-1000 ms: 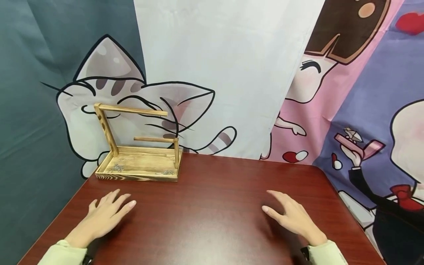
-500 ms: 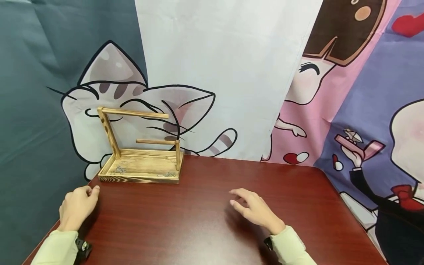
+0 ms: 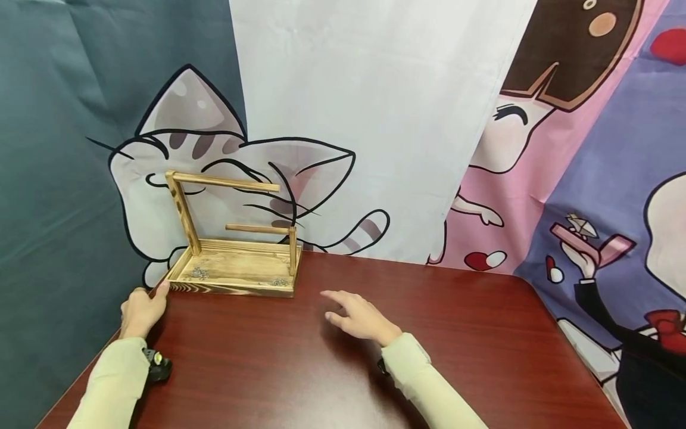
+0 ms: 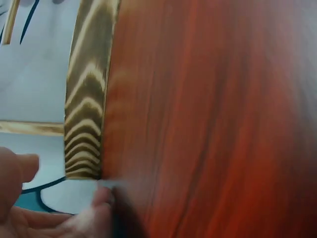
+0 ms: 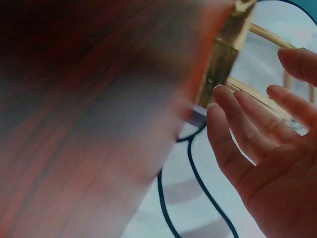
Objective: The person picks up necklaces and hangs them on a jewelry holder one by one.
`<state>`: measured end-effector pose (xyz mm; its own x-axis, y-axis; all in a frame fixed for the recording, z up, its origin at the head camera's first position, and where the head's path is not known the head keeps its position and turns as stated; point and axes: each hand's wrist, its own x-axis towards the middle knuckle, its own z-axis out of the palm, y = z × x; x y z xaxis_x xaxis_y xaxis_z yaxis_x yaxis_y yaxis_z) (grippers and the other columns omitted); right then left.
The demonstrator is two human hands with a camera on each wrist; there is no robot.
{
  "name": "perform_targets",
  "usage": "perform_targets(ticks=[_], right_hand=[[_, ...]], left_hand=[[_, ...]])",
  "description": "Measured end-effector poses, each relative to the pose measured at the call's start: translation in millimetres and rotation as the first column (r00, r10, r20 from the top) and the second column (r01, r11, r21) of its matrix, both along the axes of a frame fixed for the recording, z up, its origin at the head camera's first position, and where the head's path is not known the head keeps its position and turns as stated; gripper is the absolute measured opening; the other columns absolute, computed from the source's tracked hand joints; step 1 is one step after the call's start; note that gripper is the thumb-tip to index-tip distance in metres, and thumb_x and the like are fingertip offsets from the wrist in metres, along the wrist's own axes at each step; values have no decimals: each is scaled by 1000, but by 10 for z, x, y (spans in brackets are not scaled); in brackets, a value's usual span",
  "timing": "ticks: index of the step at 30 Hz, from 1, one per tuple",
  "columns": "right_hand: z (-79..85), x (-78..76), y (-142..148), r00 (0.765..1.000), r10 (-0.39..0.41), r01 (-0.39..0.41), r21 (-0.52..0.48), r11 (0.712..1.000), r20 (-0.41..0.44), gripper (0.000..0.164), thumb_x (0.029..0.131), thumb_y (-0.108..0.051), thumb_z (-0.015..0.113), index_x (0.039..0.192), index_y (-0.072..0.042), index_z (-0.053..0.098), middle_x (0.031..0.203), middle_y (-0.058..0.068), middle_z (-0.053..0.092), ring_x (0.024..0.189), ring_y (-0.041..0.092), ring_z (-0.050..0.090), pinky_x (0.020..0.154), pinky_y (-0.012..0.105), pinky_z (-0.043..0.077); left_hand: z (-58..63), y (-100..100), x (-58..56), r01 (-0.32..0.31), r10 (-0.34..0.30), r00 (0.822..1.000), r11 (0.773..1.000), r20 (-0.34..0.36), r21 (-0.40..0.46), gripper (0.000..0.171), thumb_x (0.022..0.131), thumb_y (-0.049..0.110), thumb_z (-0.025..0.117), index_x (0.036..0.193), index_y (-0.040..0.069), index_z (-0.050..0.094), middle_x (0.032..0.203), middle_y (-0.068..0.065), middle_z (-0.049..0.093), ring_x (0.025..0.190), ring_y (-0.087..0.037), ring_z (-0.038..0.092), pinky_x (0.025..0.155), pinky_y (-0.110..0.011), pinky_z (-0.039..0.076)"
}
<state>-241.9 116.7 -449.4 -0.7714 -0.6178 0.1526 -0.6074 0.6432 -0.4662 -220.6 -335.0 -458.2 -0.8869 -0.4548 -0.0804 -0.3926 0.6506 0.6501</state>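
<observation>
A wooden jewellery-style stand [image 3: 225, 288] with a shallow tray, two posts and two horizontal bars stands at the table's far left. Small silvery bits [image 3: 199, 273] lie in its tray; their kind is too small to tell. My left hand [image 3: 142, 311] is by the tray's front left corner. In the left wrist view, its thumb and fingers spread just short of the stand's end, holding nothing. My right hand [image 3: 360, 316] hovers to the right of the stand, apart from it in the head view. Its relaxed fingers [image 5: 233, 148] hold nothing in the right wrist view.
The reddish-brown table [image 3: 455, 345] ends on the left close beside my left hand. Behind it hangs a printed cloth [image 3: 386, 119] with a cartoon cat, near the stand's back. A dark wrist device [image 3: 158, 366] sits on the left forearm.
My left hand has moved forward to the stand's front left corner. My right hand has moved well to the left, towards the stand. The stand has stayed in place.
</observation>
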Motion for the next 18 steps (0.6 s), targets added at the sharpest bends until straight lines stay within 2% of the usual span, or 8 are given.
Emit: perform_targets(ticks=[2,4,6,8,10,12,16,18], right_hand=[[-31,-86,-111,1000,15,-15,53,998,-1,50,92,-36,52,139,-24,39,134,-3,47,120,15,47,95,38,43],[-72,-156,-223,1000,11,-12,93,996,8,52,92,-36,52,141,-26,36,135,-1,46,122,16,45,96,39,42],[-101,-201,-330,1000,-5,1,126,992,26,55,92,-36,52,142,-27,34,134,1,45,121,17,45,94,40,43],[-115,-240,-435,999,-19,13,158,987,41,57,91,-37,53,143,-28,31,135,3,44,120,20,46,92,41,44],[-117,-281,-535,999,-35,27,183,983,42,59,91,-38,52,144,-29,28,136,4,42,120,22,45,90,43,45],[-119,-322,-627,999,-41,34,204,978,30,59,91,-38,51,144,-28,28,137,5,40,121,23,44,88,45,46],[-123,-377,-778,999,-46,46,232,972,-4,53,93,-40,48,143,-27,34,140,4,38,122,24,41,86,45,46],[-132,-390,-838,999,-34,38,238,971,-21,50,94,-40,47,141,-25,38,140,5,39,122,24,41,87,43,47]], left_hand=[[-47,13,-45,-27,28,999,999,-29,32,70,94,48,30,119,-15,43,114,-39,47,113,-58,29,89,-62,32],[-97,35,-93,-50,55,996,996,-63,69,66,95,44,32,125,-13,41,97,-29,62,112,-52,38,93,-59,31],[-139,53,-140,-66,77,994,990,-81,122,65,96,42,33,131,-12,36,76,-19,67,99,-39,56,93,-53,35],[-156,68,-199,-64,85,991,980,-104,190,69,96,40,34,138,-14,23,61,-9,66,71,-20,66,87,-43,45],[-164,76,-258,-54,89,987,968,-132,245,71,96,39,35,140,-13,17,64,-9,67,51,-10,63,68,-33,54],[-169,80,-311,-40,84,984,963,-158,265,69,96,38,36,141,-11,17,73,-17,68,49,-5,62,51,-25,53],[-193,87,-358,-51,98,981,961,-164,272,63,96,34,39,141,-7,23,101,-28,62,50,-5,62,46,-19,49],[-209,80,-358,-74,122,981,954,-149,290,60,96,32,40,141,-5,26,99,-26,63,50,-5,62,46,-19,50]])
